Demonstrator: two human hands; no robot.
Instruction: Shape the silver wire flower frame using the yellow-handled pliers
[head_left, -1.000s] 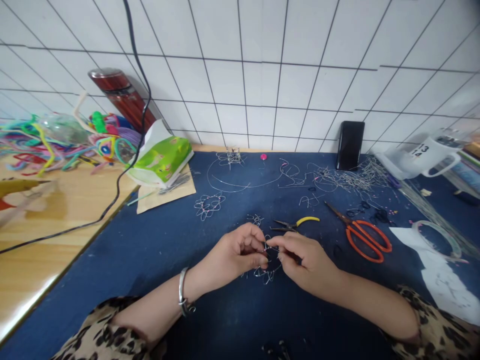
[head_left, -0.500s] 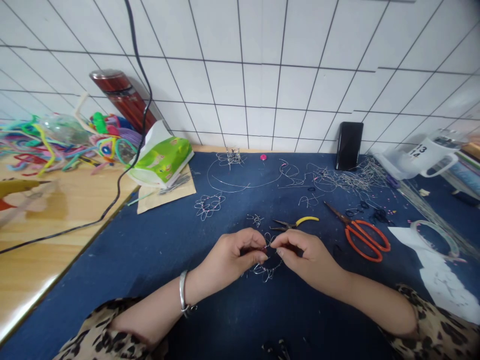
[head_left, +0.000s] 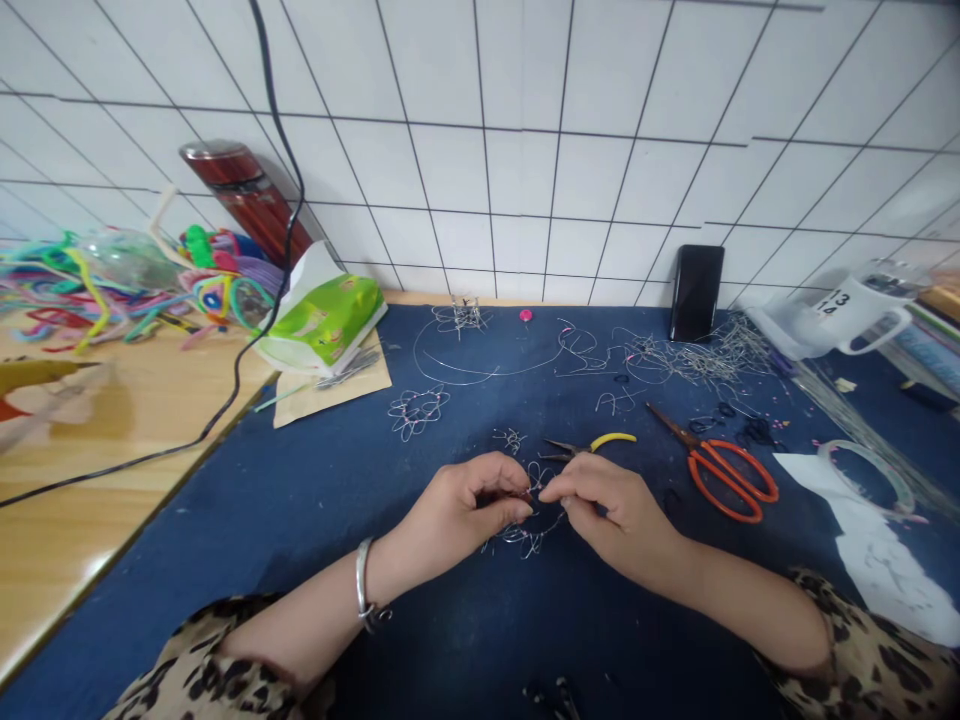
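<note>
Between my hands is a ring of thin silvery wire bent into petal-like loops (head_left: 531,541), with tiny pinkish beads on it. My left hand (head_left: 480,500) pinches its left upper side between thumb and fingers. On the other side my right hand (head_left: 615,505) has thumb and index finger closed at the ring's upper right; the fingertips partly hide the wire. Just beyond my right hand lie pliers with a yellow handle (head_left: 613,439). A few short wire bits (head_left: 511,439) lie past my left fingertips. A similar looped wire ring (head_left: 418,412) rests farther left.
Orange-handled scissors (head_left: 731,480) lie to the right, near a clear tape-like ring (head_left: 870,475) on white paper. At the back are tangled wires (head_left: 705,360), a phone (head_left: 696,293) and a white mug (head_left: 862,308). A tissue pack (head_left: 330,318) stands left, beside a black cable (head_left: 238,370).
My right thumb and fingers have shifted slightly against the wire ring, and the ring has tilted a little. My left hand keeps its pinch almost in place.
</note>
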